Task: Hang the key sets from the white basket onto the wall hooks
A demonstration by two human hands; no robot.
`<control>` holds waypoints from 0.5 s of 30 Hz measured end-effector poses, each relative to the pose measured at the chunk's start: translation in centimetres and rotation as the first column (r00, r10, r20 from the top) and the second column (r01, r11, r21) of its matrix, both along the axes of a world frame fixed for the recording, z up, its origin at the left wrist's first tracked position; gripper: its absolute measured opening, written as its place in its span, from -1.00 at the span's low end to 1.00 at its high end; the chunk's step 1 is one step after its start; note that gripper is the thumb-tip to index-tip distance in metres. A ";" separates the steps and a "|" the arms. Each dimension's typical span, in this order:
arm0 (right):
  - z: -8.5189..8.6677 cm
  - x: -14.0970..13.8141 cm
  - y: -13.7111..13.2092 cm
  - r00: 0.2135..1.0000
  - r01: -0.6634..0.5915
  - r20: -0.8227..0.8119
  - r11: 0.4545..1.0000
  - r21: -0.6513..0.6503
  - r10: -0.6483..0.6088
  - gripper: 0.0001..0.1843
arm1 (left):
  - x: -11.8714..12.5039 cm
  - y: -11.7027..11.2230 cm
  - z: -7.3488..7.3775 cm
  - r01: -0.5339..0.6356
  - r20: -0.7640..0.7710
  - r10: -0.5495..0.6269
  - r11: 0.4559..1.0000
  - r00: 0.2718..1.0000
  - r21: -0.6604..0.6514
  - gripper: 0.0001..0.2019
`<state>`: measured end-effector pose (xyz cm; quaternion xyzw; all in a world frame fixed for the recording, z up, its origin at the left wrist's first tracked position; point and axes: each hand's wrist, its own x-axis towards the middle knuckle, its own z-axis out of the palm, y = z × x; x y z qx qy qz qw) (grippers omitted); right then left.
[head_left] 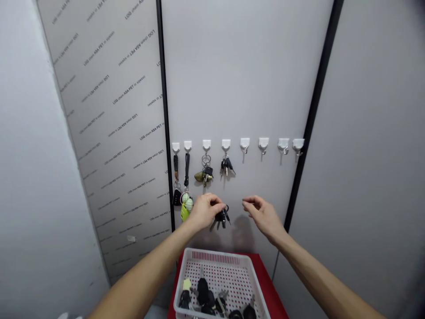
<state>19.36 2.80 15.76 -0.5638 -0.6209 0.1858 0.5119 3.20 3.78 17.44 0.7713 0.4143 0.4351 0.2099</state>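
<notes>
My left hand [205, 210] is raised in front of the wall and pinches a bunch of black keys [222, 216] by its ring. My right hand [261, 213] hovers just to the right of the bunch, fingers loosely curled and apart, holding nothing. Above them runs a row of white wall hooks [245, 143]. The left hooks carry a black strap fob [176, 196], a strap with a green charm [186, 204], a key bunch with a brass tag [205, 173] and a small black key bunch [226, 165]. The right-hand hooks hang bare.
A white perforated basket [219, 261] stands below on a red surface [265, 279] and holds several more keys and fobs [207, 299]. A film-covered panel [116, 110] fills the left wall; black vertical strips [314, 110] border the hook panel.
</notes>
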 end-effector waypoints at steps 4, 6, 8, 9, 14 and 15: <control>1.0 -1.1 -0.6 0.973 -0.229 0.013 0.973 0.013 0.229 -0.78 | 0.2 0.3 -0.3 0.109 0.096 -0.102 0.991 0.990 -0.076 -0.84; 1.4 -1.6 -1.0 0.949 -0.314 -0.026 0.949 -0.031 0.313 -0.79 | 0.3 0.4 -0.4 0.154 0.129 -0.141 0.983 0.982 -0.095 -0.84; 1.5 -1.8 -1.4 0.927 -0.372 -0.078 0.925 -0.073 0.367 -0.80 | 0.3 0.5 -0.4 0.173 0.164 -0.152 0.978 0.975 -0.121 -0.83; 1.6 -1.9 -1.5 0.917 -0.395 -0.099 0.915 -0.083 0.387 -0.81 | 0.3 0.5 -0.4 0.177 0.184 -0.151 0.975 0.971 -0.137 -0.83; 1.7 -1.8 -1.4 0.909 -0.403 -0.134 0.914 -0.042 0.395 -0.85 | 0.9 0.2 0.1 0.196 0.265 -0.146 0.965 0.953 -0.174 -0.84; 1.8 -1.8 -1.4 0.916 -0.385 -0.138 0.922 -0.035 0.377 -0.85 | 1.1 0.2 0.3 0.201 0.279 -0.147 0.964 0.949 -0.175 -0.85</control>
